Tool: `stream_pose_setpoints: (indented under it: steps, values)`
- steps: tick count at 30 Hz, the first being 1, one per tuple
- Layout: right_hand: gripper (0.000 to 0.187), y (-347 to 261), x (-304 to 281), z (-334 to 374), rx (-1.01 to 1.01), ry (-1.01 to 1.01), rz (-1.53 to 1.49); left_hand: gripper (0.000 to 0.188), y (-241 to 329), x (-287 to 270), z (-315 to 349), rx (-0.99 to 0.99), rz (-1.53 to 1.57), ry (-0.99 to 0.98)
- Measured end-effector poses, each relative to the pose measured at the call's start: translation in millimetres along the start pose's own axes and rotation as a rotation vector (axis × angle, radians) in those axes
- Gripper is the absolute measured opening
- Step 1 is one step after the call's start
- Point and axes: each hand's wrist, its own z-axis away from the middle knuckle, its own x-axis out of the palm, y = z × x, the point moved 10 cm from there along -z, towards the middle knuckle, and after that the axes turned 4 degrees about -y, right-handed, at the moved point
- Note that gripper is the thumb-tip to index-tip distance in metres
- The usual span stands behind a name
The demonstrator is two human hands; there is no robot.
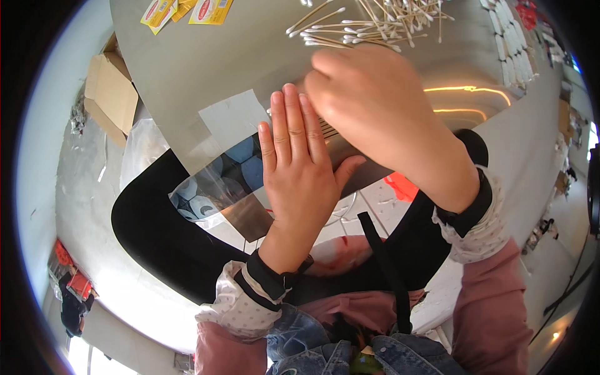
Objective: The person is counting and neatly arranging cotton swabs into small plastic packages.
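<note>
My left hand (300, 165) lies flat near the table's front edge, fingers stretched out side by side and thumb apart. Just right of it, my right hand (359, 87) is curled closed, knuckles up and slightly blurred; whatever its fingers hold is hidden. Between the hands, the thin sticks of several cotton swabs (327, 130) show side by side, partly covered by both hands. A loose heap of cotton swabs (394, 22) with white tips lies beyond my right hand. Left of my left fingers is a pale, square, film-like piece (232, 115) on the table.
The shiny metal-topped table (181, 75) bears yellow printed packets (211, 11) at the far left and white bundles (514, 47) at the far right. A clear bag with blue printed patterns (234, 169) hangs over the front edge. An open cardboard box (112, 94) stands left of the table.
</note>
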Motion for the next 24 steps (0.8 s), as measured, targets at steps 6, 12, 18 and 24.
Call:
stream_pose_setpoints:
  steps: [6,12,18,24]
  values:
    - [0.011,-24,15,-10,-0.112,-0.122,0.242,0.095,2,2,1,0.027,0.005,0.009]
    - [0.009,21,-37,28,0.004,-0.038,0.302,0.099,-2,-17,1,0.027,0.161,0.078]
    - [0.013,122,-100,186,0.902,-0.305,0.242,0.064,-60,-75,23,-0.083,0.796,0.327]
    - [0.011,155,-55,374,1.218,-0.546,0.134,0.043,-101,-123,53,-0.283,0.923,0.748]
